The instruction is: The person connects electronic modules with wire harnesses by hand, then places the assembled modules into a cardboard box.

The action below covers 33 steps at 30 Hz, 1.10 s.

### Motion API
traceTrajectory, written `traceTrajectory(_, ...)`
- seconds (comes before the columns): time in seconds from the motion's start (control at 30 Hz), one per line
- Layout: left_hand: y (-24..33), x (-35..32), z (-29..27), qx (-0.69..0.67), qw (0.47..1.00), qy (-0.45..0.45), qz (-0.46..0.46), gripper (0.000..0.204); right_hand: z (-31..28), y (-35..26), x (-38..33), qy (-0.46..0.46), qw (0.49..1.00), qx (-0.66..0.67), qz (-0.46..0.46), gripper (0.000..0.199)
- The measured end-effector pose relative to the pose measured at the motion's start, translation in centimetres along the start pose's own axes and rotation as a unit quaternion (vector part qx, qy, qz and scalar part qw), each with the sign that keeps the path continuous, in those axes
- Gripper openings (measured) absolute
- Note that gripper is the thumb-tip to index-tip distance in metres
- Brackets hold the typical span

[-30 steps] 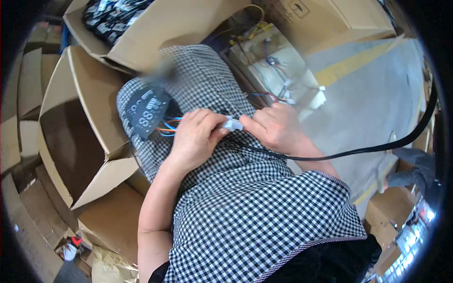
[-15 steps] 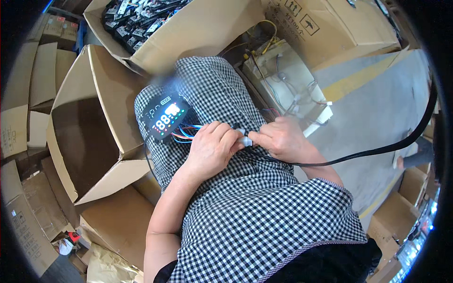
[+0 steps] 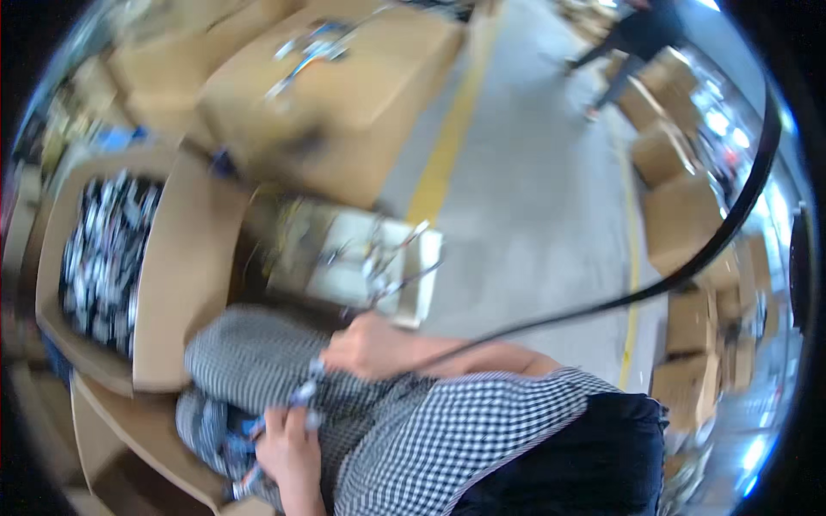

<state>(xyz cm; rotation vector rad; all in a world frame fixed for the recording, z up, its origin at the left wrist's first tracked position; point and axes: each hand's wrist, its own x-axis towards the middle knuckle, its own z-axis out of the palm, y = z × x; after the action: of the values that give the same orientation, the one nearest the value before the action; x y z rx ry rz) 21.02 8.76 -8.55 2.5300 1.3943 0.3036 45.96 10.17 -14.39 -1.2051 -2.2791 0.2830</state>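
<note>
Motion blurs the scene. My left hand (image 3: 291, 454) is closed over my checked-cloth lap, with its fingers curled at a bundle of coloured wires (image 3: 251, 427). A white plug connector (image 3: 305, 394) shows just beyond those fingers. Farther up and to the right, my right hand (image 3: 370, 347) is closed in a pinch at a small whitish connector end (image 3: 317, 366). The two hands are a short way apart, with the connector pieces between them. The digital display panel cannot be made out in the smear beside my left hand.
A carton (image 3: 185, 284) full of small dark-and-white parts stands at the left. Beyond my knees is a pale box (image 3: 353, 249) with loose wires on it. Larger cartons (image 3: 404, 69) stand behind. A black cable (image 3: 602, 307) crosses the right side. A person (image 3: 641, 43) walks far off.
The view has swung toward the right, bringing in the aisle and the distant person. My hands, close together before, are farther apart. The lit display no longer shows clearly.
</note>
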Motion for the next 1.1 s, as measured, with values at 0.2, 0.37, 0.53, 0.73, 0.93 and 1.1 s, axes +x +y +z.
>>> traceTrajectory(0.2, -1.1, -1.4, -1.6, 0.067, 0.984, -0.158, -0.046, 0.035, 0.7, -0.6, -0.8, 0.045, 0.998, 0.016, 0.027, 0.010)
traceTrajectory(0.37, -3.4, -2.7, -0.7, -0.027, 0.992, -0.120, -0.026, 0.030, 0.3, -1.6, 0.4, 0.049, 0.998, 0.036, -0.005, 0.014)
traceTrajectory(0.53, -6.1, -5.3, 3.1, -0.131, 0.989, 0.033, -0.051, 0.027, 0.4, -2.1, 1.8, 0.047, 0.997, 0.054, -0.042, 0.011)
traceTrajectory(0.73, -3.9, -1.7, 1.7, -0.220, 0.971, 0.035, -0.084, 0.029, -0.1, -1.6, 2.5, 0.003, 0.999, 0.033, -0.042, 0.017)
traceTrajectory(0.93, -3.4, -2.2, 2.5, -0.304, 0.937, 0.117, -0.125, 0.028, 1.3, -3.2, 3.0, -0.041, 0.982, 0.186, -0.005, 0.018)
traceTrajectory(1.1, -3.8, -2.7, 3.5, -0.286, 0.942, 0.148, -0.091, 0.034, 1.4, -4.6, 3.2, -0.102, 0.976, 0.192, 0.028, 0.015)
